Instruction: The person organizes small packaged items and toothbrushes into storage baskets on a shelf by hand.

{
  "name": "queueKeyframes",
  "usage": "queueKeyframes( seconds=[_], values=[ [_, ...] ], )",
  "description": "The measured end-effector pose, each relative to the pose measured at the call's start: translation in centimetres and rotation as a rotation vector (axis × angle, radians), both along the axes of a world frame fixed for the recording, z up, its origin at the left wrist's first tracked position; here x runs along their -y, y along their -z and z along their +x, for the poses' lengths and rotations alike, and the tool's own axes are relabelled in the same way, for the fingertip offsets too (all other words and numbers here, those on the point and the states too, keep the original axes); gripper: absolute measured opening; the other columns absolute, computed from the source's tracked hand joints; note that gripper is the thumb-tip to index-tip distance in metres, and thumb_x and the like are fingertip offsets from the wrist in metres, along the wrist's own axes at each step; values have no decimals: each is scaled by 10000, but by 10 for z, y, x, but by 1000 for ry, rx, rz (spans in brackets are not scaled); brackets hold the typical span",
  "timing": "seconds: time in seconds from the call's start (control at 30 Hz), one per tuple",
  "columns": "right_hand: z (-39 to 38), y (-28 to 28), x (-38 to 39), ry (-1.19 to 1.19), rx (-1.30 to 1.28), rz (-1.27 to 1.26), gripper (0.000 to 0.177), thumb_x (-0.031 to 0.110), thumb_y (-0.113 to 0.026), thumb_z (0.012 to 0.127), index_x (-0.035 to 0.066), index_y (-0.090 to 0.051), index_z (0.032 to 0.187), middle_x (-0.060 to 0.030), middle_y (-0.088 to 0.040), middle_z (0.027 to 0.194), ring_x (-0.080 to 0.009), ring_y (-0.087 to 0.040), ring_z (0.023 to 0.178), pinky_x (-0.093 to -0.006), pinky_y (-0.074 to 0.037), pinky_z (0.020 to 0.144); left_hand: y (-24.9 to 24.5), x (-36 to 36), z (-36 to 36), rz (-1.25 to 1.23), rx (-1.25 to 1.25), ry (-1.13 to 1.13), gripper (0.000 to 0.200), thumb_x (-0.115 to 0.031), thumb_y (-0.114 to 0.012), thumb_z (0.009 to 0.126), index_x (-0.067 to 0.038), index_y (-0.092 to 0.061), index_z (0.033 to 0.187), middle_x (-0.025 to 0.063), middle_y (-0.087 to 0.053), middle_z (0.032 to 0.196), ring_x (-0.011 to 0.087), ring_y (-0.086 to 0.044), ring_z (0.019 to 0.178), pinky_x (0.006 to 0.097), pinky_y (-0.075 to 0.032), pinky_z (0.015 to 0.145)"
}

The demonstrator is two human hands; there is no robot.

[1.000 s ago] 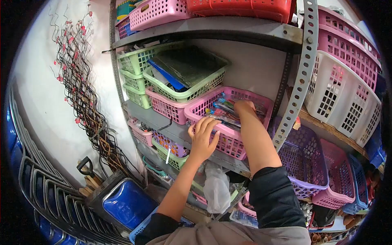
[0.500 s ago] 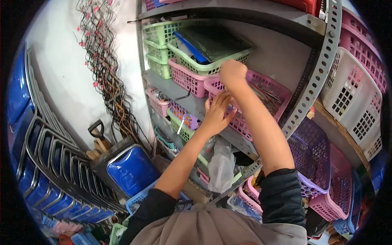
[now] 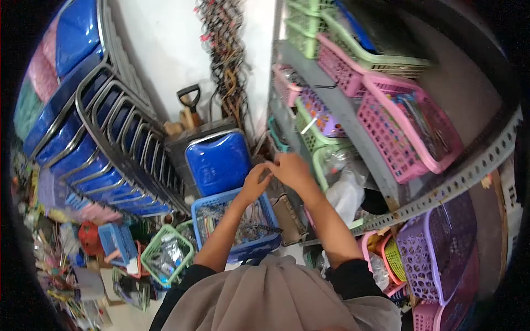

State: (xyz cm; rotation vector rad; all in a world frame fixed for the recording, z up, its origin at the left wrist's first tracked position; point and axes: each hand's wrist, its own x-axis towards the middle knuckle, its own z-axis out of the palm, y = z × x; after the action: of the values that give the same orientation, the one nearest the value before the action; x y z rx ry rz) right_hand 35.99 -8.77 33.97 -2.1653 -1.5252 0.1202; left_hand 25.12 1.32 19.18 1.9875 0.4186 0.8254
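My left hand [image 3: 256,183] and my right hand [image 3: 291,170] meet in front of me, fingertips touching or nearly so, above the far right corner of a blue basket [image 3: 264,243]. Fingers of both hands are bent inward; whether something small is between them is too small to tell. The blue basket holds several thin packaged items. Behind my left hand stands a shiny blue padded seat [image 3: 218,161]. On the shelf to the right, a pink basket [image 3: 386,132] holds many thin items.
Stacked blue chairs [image 3: 105,149] with metal frames stand at the left. A perforated metal shelf edge [image 3: 441,201] runs along the right. Green baskets [image 3: 375,58], a purple basket [image 3: 422,256] and a green basket of packets [image 3: 149,251] surround the space.
The view has turned left and down. Both hands have left the pink basket on the shelf and come together lower down, near the blue basket.
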Motion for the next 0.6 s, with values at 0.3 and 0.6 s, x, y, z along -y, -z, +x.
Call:
queueKeyframes(
  seconds=[0.3, 0.6],
  values=[
    [-53, 312, 33, -145, -342, -490, 305, 279, -616, 774, -3, -635, 889, -226, -631, 848, -396, -600, 805, -463, -471, 741, 203, 53, -157, -378, -354, -298, 332, -211, -559, 862, -26, -557, 1138, 174, -589, 1096, 263, -603, 936, 354, -465, 803],
    [-84, 395, 74, -89, -346, -425, 238, 90, -540, 780, 6, -549, 1003, -253, -591, 928, -417, -558, 916, -503, -437, 800, 256, 88, -184, -466, -688, -422, 321, -266, -567, 822, -77, -624, 1076, 162, -622, 1046, 311, -594, 953, 390, -462, 838]
  ],
)
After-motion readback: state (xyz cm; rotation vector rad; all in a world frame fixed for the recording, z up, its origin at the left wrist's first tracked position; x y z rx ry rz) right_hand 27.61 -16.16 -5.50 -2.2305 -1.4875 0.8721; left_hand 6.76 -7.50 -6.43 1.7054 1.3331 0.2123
